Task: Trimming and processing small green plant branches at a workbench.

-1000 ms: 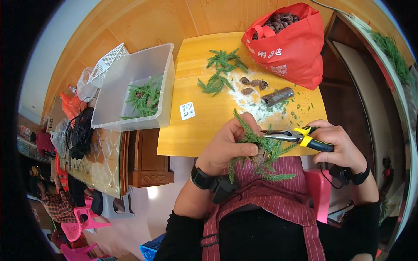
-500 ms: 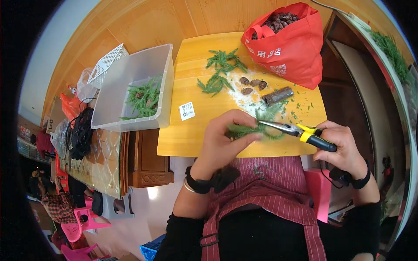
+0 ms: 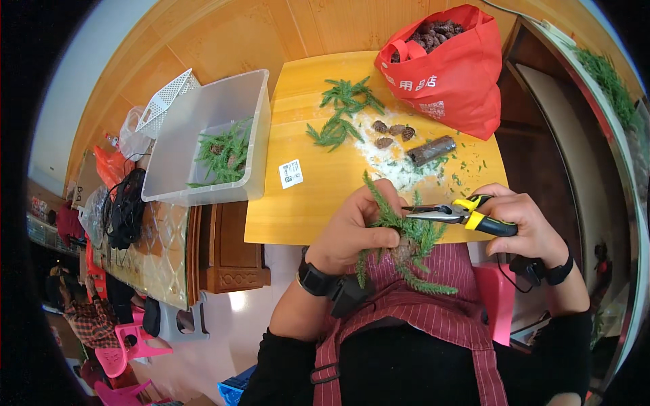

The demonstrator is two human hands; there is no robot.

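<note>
My left hand is closed on a green artificial pine sprig, held over the table's front edge and my lap. A brown pine cone shows among its needles, below my thumb. In my right hand is a pair of long-nose pliers with yellow and black handles. The pliers' jaws reach left to the upper part of the sprig. Whether they grip a stem or wire there is too small to tell.
Beyond my hands on the wooden table lie loose pine sprigs, several pine cones, white powder, a dark roll and a white label. A red bag of cones stands far right; a clear bin sits left.
The sprig has been turned and lowered toward me, so its cone now shows. My left hand has moved slightly down and right. The pliers have shifted a little and their jaws look wider apart.
</note>
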